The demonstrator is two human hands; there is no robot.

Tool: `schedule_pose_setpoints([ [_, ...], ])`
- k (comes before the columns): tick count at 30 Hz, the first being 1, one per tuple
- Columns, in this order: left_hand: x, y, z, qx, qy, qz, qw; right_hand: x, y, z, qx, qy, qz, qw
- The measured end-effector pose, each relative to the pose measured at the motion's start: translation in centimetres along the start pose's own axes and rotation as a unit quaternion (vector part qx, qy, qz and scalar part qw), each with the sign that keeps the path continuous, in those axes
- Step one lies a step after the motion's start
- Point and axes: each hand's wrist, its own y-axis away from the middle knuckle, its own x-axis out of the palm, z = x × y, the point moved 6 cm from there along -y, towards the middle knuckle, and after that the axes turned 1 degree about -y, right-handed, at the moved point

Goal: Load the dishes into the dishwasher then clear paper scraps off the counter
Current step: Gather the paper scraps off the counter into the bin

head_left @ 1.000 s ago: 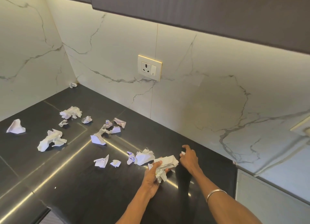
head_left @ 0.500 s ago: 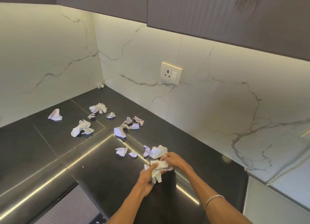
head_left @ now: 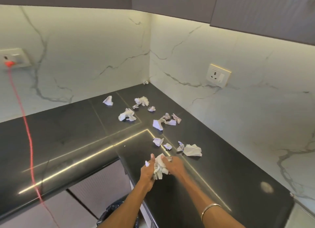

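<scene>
Glossy black stone counter (head_left: 71, 134), veined white marble backsplash. Left hand (head_left: 148, 170) and right hand (head_left: 172, 165) both clasp one crumpled white paper wad (head_left: 159, 166) over the counter; further crinkled paper scraps (head_left: 191, 150) lie scattered toward the corner

A home kitchen: black stone counter (head_left: 68, 134), marble-look backsplash (head_left: 85, 57), wall socket (head_left: 218, 75), dark upper cabinets (head_left: 170, 1).

Paper scraps (head_left: 159, 121) strewn on the corner counter (head_left: 71, 134), both hands at its near edge, bin (head_left: 117, 212) below, socket (head_left: 218, 75) on right wall
</scene>
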Motion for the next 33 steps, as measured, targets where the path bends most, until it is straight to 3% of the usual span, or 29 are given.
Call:
schedule_pose_setpoints([
  [3, -2.8, 0.4, -1.1, 0.019, 0.022, -0.044, 0.999, 1.9, 0.3, 2.0, -0.027, 0.008, -0.023, 0.999],
  [11, -10.2, 1.8, -2.0, -0.003, 0.133, -0.177, 0.975, 8.7, 2.4, 4.1, -0.006, -0.113, -0.055, 0.992],
  [18, -17.0, 3.1, -1.9, -0.026, 0.175, -0.177, 0.968, 17.0, 5.6, 6.5, 0.01, -0.152, -0.021, 0.988],
  [31, -28.1, 7.4, 2.0, -0.097, 0.158, -0.181, 0.966, 29.0, 14.5, 6.5, 0.126, -0.185, -0.076, 0.972],
  [33, -28.4, 7.5, 2.8, -0.108, 0.185, -0.171, 0.962, 29.6, 15.0, 6.5, 0.128, -0.182, -0.05, 0.974],
])
